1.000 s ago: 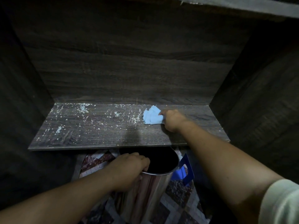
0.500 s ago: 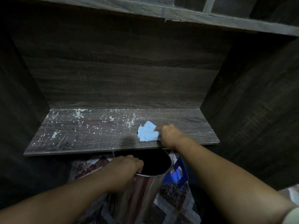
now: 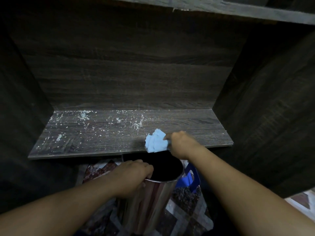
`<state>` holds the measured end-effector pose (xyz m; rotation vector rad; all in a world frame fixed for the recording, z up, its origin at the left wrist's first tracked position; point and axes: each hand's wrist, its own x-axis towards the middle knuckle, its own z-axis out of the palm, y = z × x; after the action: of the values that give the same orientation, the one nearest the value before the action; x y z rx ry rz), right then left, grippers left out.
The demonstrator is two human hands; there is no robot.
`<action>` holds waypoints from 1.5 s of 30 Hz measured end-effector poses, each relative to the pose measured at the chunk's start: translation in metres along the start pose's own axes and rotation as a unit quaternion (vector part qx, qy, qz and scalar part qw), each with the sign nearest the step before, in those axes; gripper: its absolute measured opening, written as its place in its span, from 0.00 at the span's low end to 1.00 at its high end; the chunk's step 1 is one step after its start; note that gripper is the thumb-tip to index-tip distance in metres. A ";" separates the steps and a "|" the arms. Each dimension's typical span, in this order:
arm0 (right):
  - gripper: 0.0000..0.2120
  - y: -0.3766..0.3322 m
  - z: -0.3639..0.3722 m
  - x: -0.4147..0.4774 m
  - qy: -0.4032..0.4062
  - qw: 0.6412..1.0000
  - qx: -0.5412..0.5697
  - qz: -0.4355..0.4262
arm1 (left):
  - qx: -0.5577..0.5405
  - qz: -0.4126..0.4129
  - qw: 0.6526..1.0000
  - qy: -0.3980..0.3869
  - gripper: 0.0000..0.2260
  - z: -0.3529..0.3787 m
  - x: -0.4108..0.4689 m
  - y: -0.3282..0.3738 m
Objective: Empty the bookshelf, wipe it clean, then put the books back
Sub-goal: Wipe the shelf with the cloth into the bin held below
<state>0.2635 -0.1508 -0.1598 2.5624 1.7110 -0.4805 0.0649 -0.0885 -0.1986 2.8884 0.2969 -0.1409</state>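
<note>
The dark grey-brown wood-grain bookshelf point(image 3: 129, 79) fills nearly the whole view, its back panel and two side walls deep in shadow. Its flat shelf board point(image 3: 196, 123) at the bottom catches more light and is speckled with white flecks over its left and middle parts. A paler board edge point(image 3: 238, 12) runs across the top, and below the shelf lies a tiled floor point(image 3: 185, 200) patterned in maroon, white and speckled grey geometric shapes, showing again at the lower right corner.

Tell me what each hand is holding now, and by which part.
The left hand grips the metal bin by its rim. The right hand holds the crumpled blue cloth at its right side.
</note>
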 end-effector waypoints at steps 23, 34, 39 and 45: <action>0.20 0.009 -0.014 0.017 0.065 0.985 0.094 0.128 | -0.011 0.003 1.000 0.007 0.09 0.000 0.001 -0.003; 0.26 -0.020 0.012 0.037 0.010 0.999 0.001 0.031 | -0.020 -0.013 1.000 -0.005 0.09 0.002 -0.012 -0.010; 0.26 -0.031 0.009 0.026 -0.013 0.999 -0.023 -0.019 | -0.009 -0.007 1.000 -0.001 0.08 0.003 -0.010 -0.009; 0.29 -0.030 -0.012 0.008 -0.115 0.992 -0.032 -0.038 | -0.020 -0.005 1.000 -0.002 0.07 0.002 -0.010 -0.006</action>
<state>0.2424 -0.1296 -0.1460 2.3022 1.7166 -0.6819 0.0538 -0.0853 -0.2009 2.8481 0.3087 -0.1399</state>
